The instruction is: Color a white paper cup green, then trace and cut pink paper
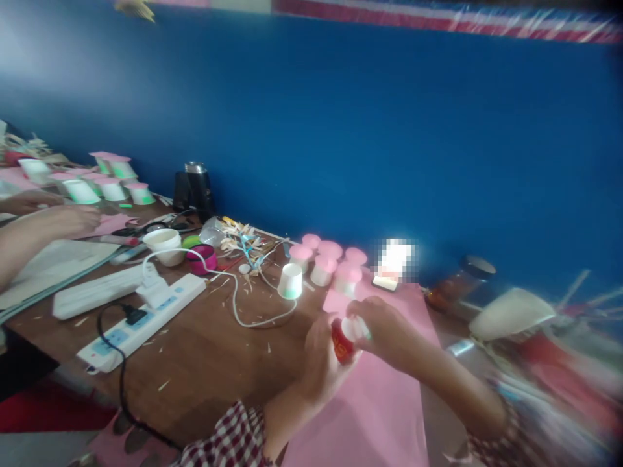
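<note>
In front of me, my left hand [321, 353] is wrapped round a red cup-shaped thing [343, 342] with gold print. My right hand [377, 321] has its fingers closed on a small white piece [354, 328] at the red thing's upper end. Blur hides whether the white piece is inside it or only against it. Both hands are over the edge of a pink sheet [360, 408]. Just beyond them stand several upturned white cups with pink discs on top [348, 275]. A plain upturned white cup [291, 281] stands to their left.
A white power strip [146, 321] with plugs and trailing cables lies left. Behind it are a white bowl [170, 246], pink tape [202, 259] and a black flask [198, 188]. A co-worker's arms [48, 230] reach in from the left. A lit phone [393, 263] leans by the wall.
</note>
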`<state>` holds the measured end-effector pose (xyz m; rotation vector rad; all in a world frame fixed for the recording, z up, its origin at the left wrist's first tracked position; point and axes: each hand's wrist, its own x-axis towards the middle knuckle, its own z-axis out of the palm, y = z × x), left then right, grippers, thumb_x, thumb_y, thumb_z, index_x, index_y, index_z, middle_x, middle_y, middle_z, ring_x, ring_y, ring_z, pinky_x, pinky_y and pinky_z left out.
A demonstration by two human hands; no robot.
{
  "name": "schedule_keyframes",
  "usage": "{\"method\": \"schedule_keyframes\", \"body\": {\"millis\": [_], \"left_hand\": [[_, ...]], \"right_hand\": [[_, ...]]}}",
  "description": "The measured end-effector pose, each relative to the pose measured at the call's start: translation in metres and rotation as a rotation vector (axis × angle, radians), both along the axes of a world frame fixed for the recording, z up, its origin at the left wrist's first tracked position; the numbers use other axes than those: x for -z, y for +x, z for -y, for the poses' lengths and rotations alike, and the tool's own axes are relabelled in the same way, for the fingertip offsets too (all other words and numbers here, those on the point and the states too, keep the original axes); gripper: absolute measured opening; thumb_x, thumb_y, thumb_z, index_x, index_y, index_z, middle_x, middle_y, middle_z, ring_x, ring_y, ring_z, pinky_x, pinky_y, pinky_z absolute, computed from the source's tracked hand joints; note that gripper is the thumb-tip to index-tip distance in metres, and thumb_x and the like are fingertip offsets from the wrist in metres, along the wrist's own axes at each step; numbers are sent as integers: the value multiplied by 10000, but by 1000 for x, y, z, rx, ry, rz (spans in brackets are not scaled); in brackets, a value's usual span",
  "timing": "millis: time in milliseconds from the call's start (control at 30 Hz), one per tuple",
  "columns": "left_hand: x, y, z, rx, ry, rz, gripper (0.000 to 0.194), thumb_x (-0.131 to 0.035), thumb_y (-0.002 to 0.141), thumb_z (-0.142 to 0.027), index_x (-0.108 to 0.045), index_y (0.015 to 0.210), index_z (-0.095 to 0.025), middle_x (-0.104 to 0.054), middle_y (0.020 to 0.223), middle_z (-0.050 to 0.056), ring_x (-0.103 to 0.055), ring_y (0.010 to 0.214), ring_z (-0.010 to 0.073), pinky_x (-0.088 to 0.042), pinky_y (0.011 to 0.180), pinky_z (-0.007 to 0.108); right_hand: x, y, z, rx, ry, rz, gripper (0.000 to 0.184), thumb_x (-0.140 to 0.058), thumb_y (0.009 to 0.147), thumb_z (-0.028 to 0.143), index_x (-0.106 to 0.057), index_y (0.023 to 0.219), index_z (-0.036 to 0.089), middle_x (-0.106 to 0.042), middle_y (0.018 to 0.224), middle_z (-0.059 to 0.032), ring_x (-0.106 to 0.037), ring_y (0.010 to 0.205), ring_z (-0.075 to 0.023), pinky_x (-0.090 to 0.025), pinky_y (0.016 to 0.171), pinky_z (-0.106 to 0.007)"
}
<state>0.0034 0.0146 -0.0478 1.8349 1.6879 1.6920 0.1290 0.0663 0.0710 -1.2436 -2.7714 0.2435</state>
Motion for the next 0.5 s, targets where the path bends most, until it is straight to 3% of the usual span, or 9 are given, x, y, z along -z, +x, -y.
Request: {"method": "schedule_keyframes", "body": {"millis": [200,500], "left_hand": [[-5,-1,4,71,-54,24,502,-678,704,-276,-446,1143,-200,-557,985,78,-544,933,235,-473,833,416],[-7,1,3,-4,-119,-18,357,-626,709,-232,-482,1035,-216,-545,881,42,-535,856,227,-465,779,407]], "right_hand": [[0,2,1,-3,-3,-32,243,-624,767,268,-604,1009,255,-590,842,-38,-561,771,-192,-427,677,-284],[1,1,0,3,-22,-38,203,-599,790,290,-616,987,242,-602,832,-45,-573,754,-191,-443,674,-286]]}}
